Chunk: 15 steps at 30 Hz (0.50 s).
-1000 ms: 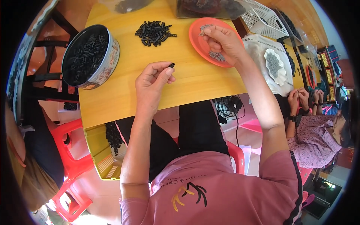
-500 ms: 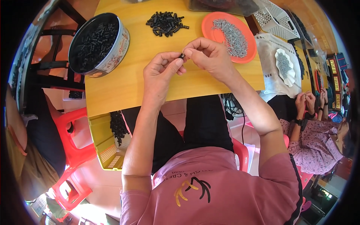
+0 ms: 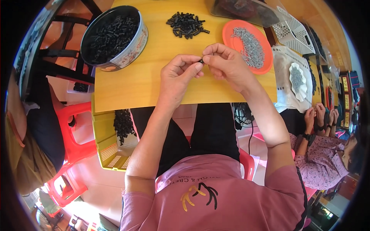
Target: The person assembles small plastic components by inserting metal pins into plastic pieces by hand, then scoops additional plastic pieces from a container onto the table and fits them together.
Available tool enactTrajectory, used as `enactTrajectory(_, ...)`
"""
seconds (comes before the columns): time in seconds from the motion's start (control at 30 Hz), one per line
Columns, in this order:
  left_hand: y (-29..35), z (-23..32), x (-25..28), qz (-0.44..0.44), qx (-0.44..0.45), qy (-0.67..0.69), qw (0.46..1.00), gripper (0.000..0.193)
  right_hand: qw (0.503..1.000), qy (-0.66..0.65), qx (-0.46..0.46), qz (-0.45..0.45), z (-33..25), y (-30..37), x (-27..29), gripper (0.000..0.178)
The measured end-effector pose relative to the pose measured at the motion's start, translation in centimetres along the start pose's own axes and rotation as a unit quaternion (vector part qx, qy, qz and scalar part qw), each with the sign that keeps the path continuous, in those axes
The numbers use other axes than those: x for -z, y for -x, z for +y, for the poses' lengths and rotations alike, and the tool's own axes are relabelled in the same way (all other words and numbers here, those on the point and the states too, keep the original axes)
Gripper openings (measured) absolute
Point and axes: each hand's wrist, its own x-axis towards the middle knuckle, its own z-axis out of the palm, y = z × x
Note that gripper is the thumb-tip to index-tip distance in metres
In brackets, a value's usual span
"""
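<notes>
A small black piece (image 3: 200, 61), tube-like as far as it shows, is held over the yellow table (image 3: 135, 86) between my two hands. My left hand (image 3: 178, 77) pinches it between thumb and fingers. Touching its other end, the thumb and forefinger of my right hand (image 3: 228, 66) are closed together; the fingertips cover most of the piece. Beyond my hands lies a pile of short black tube-like pieces (image 3: 187, 25). An orange-red plate (image 3: 230, 34) by my right hand bears many small silver metal pieces (image 3: 252, 49), screw-like in shape.
At the left stands a round tin (image 3: 133, 50) full of black pieces. A yellow crate (image 3: 101, 142) with more sits under the table's left edge. At right are a white basket (image 3: 293, 36) and a scalloped white dish (image 3: 302, 90). Another person's hands (image 3: 314, 115) work beyond.
The tin, pile and plate have shifted right in the picture, as have my hands. Both hands still meet at the black piece, which is now more covered by my fingertips.
</notes>
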Motion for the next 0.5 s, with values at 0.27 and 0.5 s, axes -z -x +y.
enactTrajectory(0.27, 0.4, 0.7, 0.6, 0.029, -0.011, 0.033, 0.999, 0.016, 0.931, 0.332, 0.127, 0.081, 0.0, -4.4, -0.5, 0.018)
enactTrajectory(0.5, 1.6, 1.9, 2.6, 0.073, -0.026, -0.024, 0.997, 0.017, 0.751, 0.572, 0.302, 0.129, 1.8, -7.5, -0.4, 0.015)
